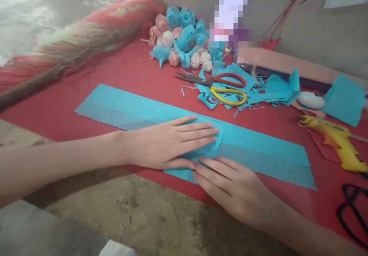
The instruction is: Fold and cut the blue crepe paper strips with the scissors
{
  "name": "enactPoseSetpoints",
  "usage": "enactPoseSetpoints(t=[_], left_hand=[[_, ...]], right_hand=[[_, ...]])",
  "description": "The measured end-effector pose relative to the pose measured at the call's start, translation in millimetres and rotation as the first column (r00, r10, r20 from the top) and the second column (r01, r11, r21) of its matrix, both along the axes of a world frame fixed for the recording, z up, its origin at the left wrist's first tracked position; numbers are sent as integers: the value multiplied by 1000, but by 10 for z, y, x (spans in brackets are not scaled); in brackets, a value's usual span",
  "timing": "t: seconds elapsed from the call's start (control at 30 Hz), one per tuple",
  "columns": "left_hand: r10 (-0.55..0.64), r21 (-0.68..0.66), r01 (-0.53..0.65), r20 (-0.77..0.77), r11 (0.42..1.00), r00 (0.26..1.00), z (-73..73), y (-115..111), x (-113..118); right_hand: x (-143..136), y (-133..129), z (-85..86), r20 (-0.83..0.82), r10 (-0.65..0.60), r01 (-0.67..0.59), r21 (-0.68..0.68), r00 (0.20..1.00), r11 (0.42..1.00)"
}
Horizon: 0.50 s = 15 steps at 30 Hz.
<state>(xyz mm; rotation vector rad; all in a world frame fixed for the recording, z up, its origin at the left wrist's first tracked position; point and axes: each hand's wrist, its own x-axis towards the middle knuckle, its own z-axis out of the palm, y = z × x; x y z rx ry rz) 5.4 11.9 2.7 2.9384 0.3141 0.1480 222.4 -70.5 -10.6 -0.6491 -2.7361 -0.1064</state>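
Head view: blue strip [126,102] lies long and flat on the red surface [129,70], with a smaller blue sheet [178,174] across its middle and past its near edge. My left hand [166,145] rests palm down on the sheet, fingers extended and slightly spread; my right hand [241,191] has its fingers bent and close together, tips at the sheet near my left thumb. Whether they pinch it, I cannot tell. Handling, judged: both pieces very light, thin, limp, likely crepe or tissue; apt to slide, crease or tear under a sharp tug. Best hold: flat, broad pressure on the overlap, with a light grip at the sheet's near edge; strip best lifted by both ends, not one corner. Texture: matte; strip has straight long edges, slanted ends and a duller band along its near side, perhaps a fold or second layer. Beyond the strip: ruffled, rounded paper flowers [188,33] in blue, pink and white; steel-bladed scissors [243,80] with one red and one yellow loop; thin, curled blue offcuts [207,99]. Right of the strip: smooth yellow glue gun [340,143], rigid by its look.
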Motion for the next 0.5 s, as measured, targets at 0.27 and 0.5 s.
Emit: enactPoseSetpoints(t=[0.27,0.5], left_hand=[[-21,-70,13,-119,997,993,-31,65,-27],[-39,-74,30,-123,997,992,-22,74,-19]], right_hand=[[19,14,11,-9,21,-21,-7,1000,1000],[17,19,16,-10,21,-22,-18,1000,1000]])
